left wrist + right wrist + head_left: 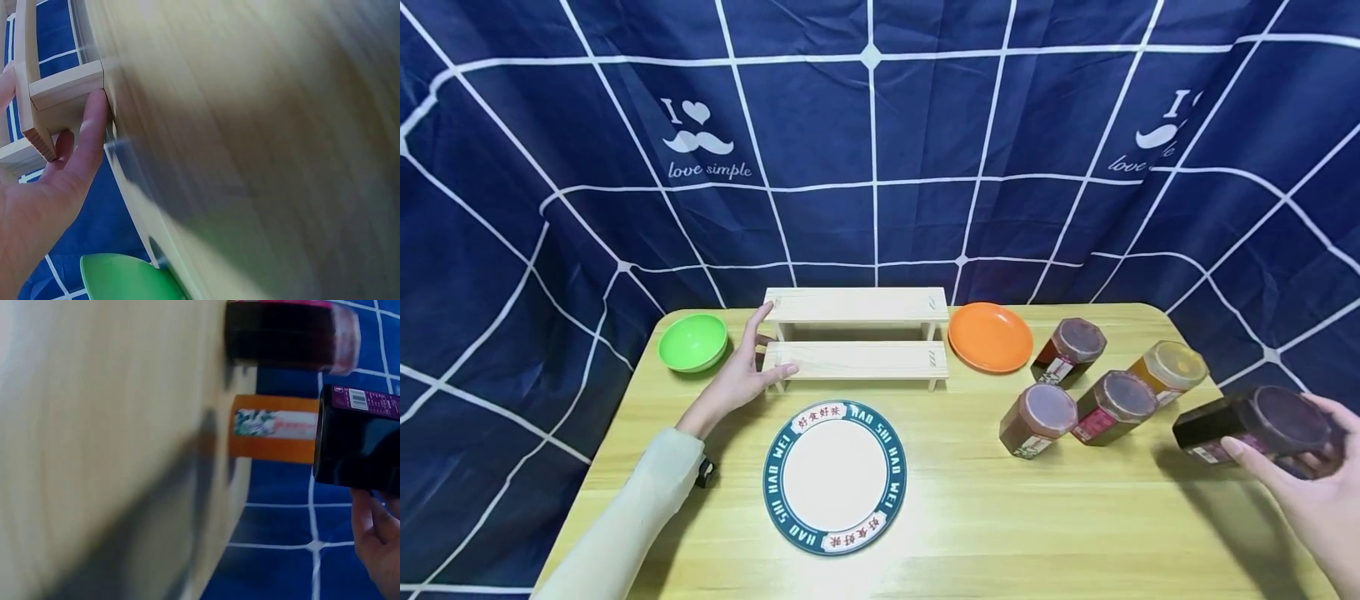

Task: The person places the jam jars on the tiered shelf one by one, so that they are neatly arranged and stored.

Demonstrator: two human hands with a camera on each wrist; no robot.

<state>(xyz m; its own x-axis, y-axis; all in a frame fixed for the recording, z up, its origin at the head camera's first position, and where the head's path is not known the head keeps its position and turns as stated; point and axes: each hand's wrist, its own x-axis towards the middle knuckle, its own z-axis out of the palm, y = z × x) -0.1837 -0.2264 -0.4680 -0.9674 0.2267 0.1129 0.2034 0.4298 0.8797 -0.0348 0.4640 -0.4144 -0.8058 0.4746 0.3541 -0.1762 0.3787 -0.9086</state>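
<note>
At its left end, a two-tier wooden step rack is gripped by my left hand, thumb on the lower tier and fingers behind it. The left wrist view shows the fingertips against the rack's end support. My right hand holds a dark jar with a purple label, tilted and raised over the table's right side, its shadow below. In the right wrist view this jar partly covers an orange-yellow jar standing behind it.
Several lidded jars stand at the right: a reddish-brown jar, a pink-labelled jar, a dark red jar and a yellow jar. An orange plate, green bowl and blue-rimmed plate lie on the table. Blue curtain surrounds it.
</note>
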